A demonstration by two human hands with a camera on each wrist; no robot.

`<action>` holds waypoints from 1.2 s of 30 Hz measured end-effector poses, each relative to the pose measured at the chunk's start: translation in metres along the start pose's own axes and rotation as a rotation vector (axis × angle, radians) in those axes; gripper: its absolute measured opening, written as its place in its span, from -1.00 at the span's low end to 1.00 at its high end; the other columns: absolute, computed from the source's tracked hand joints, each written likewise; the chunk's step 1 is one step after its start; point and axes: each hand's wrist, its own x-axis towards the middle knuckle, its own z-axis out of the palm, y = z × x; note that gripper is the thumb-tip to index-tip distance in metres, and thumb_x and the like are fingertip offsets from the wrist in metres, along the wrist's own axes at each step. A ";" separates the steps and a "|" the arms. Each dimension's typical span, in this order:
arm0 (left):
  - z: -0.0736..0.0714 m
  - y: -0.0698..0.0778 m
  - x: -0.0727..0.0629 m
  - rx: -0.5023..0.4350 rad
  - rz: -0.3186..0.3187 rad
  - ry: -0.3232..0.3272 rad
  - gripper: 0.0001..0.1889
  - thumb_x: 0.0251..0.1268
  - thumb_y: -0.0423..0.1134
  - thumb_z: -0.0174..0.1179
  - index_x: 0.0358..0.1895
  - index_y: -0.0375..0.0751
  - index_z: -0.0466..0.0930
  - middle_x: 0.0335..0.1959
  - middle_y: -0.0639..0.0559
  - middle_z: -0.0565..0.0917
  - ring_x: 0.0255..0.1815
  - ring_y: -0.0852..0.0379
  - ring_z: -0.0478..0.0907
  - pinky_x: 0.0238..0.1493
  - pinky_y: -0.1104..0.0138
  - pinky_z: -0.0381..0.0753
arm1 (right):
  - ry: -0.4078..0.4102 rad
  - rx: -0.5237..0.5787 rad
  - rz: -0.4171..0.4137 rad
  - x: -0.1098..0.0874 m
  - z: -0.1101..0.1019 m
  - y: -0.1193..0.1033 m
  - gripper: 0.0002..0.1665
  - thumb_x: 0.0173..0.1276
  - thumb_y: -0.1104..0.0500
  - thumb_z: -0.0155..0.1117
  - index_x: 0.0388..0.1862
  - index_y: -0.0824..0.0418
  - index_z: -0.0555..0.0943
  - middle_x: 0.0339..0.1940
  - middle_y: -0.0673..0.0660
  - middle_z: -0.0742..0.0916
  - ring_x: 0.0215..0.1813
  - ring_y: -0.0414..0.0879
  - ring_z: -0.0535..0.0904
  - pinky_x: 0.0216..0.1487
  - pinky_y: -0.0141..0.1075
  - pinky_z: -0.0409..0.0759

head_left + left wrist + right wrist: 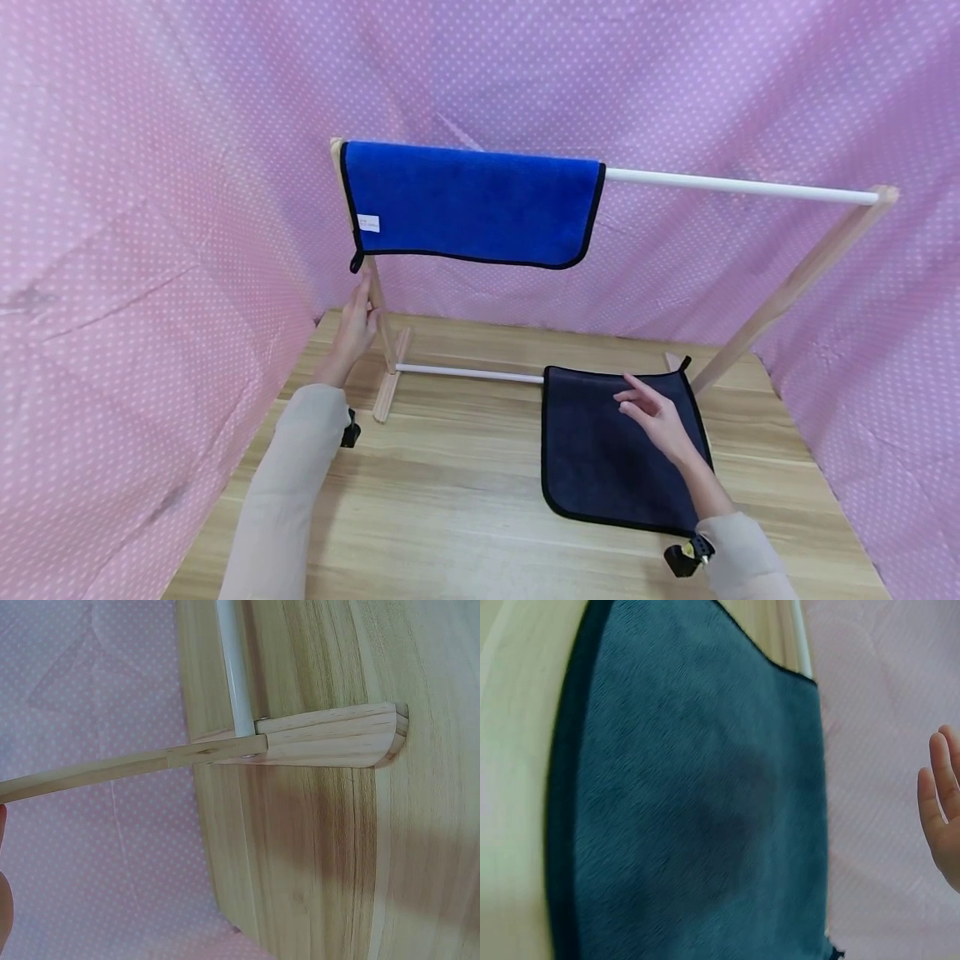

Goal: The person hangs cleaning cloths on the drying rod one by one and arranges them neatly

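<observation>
A blue towel with black edging and a white tag hangs over the top bar of a wooden rack, at its left end. Beneath it, my left hand is at the rack's left post; its fingers look fairly straight. In the left wrist view, a fingertip touches that post at the frame's left edge. A dark grey towel with black edging drapes over the lower bar at the right and spreads toward the front. Above this grey towel, my right hand hovers with loosely extended fingers, holding nothing.
The white upper bar runs to the right post. A white lower bar joins the rack's feet, the left foot resting on the wood-grain table. Pink dotted cloth surrounds the table.
</observation>
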 end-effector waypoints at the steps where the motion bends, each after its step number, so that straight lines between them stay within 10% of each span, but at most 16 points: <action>1: 0.000 0.000 0.000 0.001 -0.003 -0.001 -0.01 0.03 -0.74 0.02 0.45 0.12 -0.16 -0.13 -0.51 0.40 -0.41 -0.27 0.40 -0.37 -0.02 0.46 | -0.003 -0.003 0.006 -0.002 -0.003 0.007 -0.42 0.23 0.53 0.07 0.27 0.48 0.27 -0.21 0.37 0.64 -0.18 -0.41 0.57 -0.17 -0.57 0.50; 12: 0.001 0.002 0.000 0.003 0.025 0.033 0.06 -0.01 -0.76 0.02 0.44 0.23 -0.20 -0.14 -0.49 0.40 -0.42 -0.22 0.34 -0.39 -0.01 0.42 | 0.000 -0.005 0.043 -0.029 -0.028 0.045 -0.37 0.19 0.56 0.08 0.28 0.34 0.32 -0.21 -0.18 0.66 -0.17 -0.38 0.58 -0.19 -0.61 0.48; 25: 0.001 0.001 0.000 0.002 -0.003 0.034 0.04 0.01 -0.73 0.05 0.44 0.25 -0.17 -0.16 -0.47 0.42 -0.41 -0.21 0.37 -0.41 0.02 0.45 | 0.065 -0.039 0.106 -0.056 -0.042 0.061 -0.39 0.23 0.44 0.14 0.26 0.10 0.39 -0.26 -0.14 0.69 -0.24 -0.45 0.56 -0.21 -0.64 0.44; 36: 0.002 0.000 -0.001 -0.007 -0.028 0.025 0.04 0.03 -0.73 0.04 0.44 0.29 -0.18 -0.04 -0.52 0.40 -0.34 -0.28 0.41 -0.38 -0.03 0.48 | 0.148 -0.158 0.257 -0.069 -0.051 0.073 -0.39 0.24 0.36 0.19 0.26 0.43 0.29 -0.31 -0.17 0.67 -0.29 -0.50 0.53 -0.24 -0.67 0.41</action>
